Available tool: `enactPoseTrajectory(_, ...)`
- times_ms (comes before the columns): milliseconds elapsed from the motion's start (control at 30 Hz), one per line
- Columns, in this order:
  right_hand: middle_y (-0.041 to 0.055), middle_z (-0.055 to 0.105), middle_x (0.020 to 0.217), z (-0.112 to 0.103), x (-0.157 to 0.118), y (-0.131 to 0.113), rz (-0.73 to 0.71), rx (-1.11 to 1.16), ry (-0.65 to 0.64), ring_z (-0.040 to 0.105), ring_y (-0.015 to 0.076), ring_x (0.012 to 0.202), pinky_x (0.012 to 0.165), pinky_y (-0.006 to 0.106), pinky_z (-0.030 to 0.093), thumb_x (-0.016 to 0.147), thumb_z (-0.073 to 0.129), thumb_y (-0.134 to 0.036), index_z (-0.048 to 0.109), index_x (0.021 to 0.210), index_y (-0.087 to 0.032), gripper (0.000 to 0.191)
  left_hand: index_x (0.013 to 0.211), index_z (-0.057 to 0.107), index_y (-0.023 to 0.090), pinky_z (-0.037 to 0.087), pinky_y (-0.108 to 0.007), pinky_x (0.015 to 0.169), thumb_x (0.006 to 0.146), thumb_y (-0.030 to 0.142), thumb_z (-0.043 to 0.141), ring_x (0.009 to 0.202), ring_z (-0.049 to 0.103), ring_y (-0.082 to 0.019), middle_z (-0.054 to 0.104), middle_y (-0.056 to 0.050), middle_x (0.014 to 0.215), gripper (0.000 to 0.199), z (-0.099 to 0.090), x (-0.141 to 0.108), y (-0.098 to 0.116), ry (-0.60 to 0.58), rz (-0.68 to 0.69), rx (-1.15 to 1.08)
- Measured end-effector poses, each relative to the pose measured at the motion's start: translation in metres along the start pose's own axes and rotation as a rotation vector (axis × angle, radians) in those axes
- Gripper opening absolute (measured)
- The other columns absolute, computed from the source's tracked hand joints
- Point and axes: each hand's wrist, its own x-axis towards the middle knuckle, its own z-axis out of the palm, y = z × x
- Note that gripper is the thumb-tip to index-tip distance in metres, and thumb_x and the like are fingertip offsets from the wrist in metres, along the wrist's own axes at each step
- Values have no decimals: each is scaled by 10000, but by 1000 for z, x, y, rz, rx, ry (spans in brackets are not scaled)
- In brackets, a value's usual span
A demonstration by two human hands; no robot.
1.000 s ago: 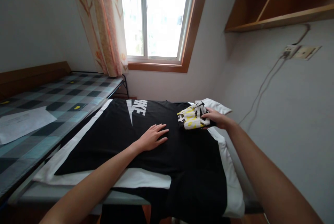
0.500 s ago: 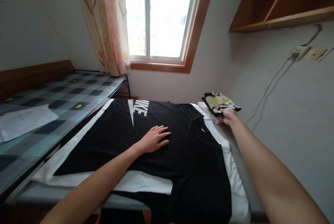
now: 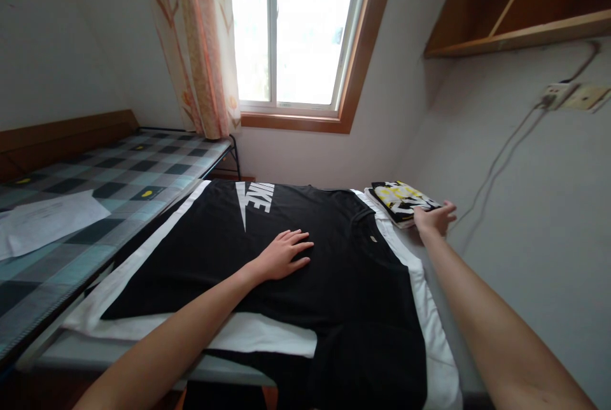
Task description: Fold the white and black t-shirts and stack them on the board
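A black T-shirt [image 3: 334,295] with a white NIKE print lies spread out over a white cloth [image 3: 436,340] on a table. My left hand [image 3: 285,256] rests flat on the shirt's middle, its fingers spread. At the table's far right, a folded garment [image 3: 398,198] patterned in black, white and yellow lies on a pale folded cloth [image 3: 405,224]. My right hand [image 3: 435,219] is at the near right corner of that garment, thumb close to its edge and fingers stretched out to the right. Whether the thumb touches the fabric I cannot tell.
On the left, a bed with a checked mattress [image 3: 157,174] holds sheets of paper [image 3: 52,222]. A curtain [image 3: 205,47] hangs beside the window at the back. Along the right wall are a wooden shelf [image 3: 520,37], a socket [image 3: 556,97] and a hanging cable [image 3: 501,149].
The patterned folded garment has come down flat onto the pale cloth. My right hand has let go of it and shifted slightly right. My left hand stays on the shirt.
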Motion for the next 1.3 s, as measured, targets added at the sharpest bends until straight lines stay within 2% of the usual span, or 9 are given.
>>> enactPoseTrajectory(100,274,340,1409,-1,-7,-9,-189,-188,152,400,423,1260,997,577,351,906,466,-375,371,1445,-151,592,1361,533,290,273,-465,1169,952,501,449,1403,366,-247,455,-49,1490,468,1,0,-1,5,5,-2)
enactPoseTrajectory(233,195,273,1522,15,-6,-8,-475,-381,-92,261,394,1371,1075,594,216,933,386,-472,363,1485,-218,607,1361,533,296,269,-462,1170,952,501,447,1404,366,-245,456,-46,1490,466,2,-1,-2,14,5,-5)
enactPoseTrajectory(367,177,321,1537,31,-5,8,-455,-525,-357,244,381,1405,1100,589,184,919,379,-540,339,1505,-206,675,1358,536,298,272,-462,1169,951,506,447,1404,366,-243,459,-46,1487,466,3,-1,-2,20,10,-10)
enactPoseTrajectory(500,185,296,1554,31,-19,3,-507,-536,-267,175,369,1445,1125,580,145,946,339,-515,341,1506,-159,663,1355,541,292,275,-459,1168,949,501,454,1404,367,-243,461,-49,1486,465,1,0,-1,11,5,-5)
enactPoseTrajectory(567,178,333,1540,29,-34,-7,-589,-515,-275,201,351,1443,1137,559,153,956,325,-503,408,1473,-156,628,1356,541,286,276,-459,1168,950,498,455,1405,365,-242,460,-53,1487,466,1,0,-1,5,3,-1)
enactPoseTrajectory(700,121,429,1496,30,-77,-22,-705,-411,-488,329,305,1401,1137,481,250,965,302,-509,550,1374,-208,565,1369,525,283,284,-472,1166,953,492,453,1410,357,-243,444,-61,1497,471,2,0,-1,18,14,-9)
enactPoseTrajectory(867,66,375,1541,31,-130,-20,-736,-321,-651,267,332,1434,1133,549,230,942,331,-587,489,1423,-299,583,1386,508,250,322,-437,1155,954,475,457,1418,340,-243,418,-81,1512,489,2,-1,-6,89,-20,-22)
enactPoseTrajectory(1100,73,304,1574,26,-147,-21,-738,-360,-656,231,312,1451,1157,509,188,935,370,-581,425,1468,-292,609,1439,448,257,212,-553,1159,948,590,369,1444,271,-303,364,-105,1541,599,-4,-18,-29,21,-227,121)
enactPoseTrajectory(1300,94,310,1569,23,-146,-21,-741,-322,-654,239,318,1448,1155,511,194,937,392,-545,447,1458,-261,596,1460,406,325,170,-538,1164,962,587,298,1449,266,-277,323,-50,1565,574,-30,-64,-64,-46,-354,216)
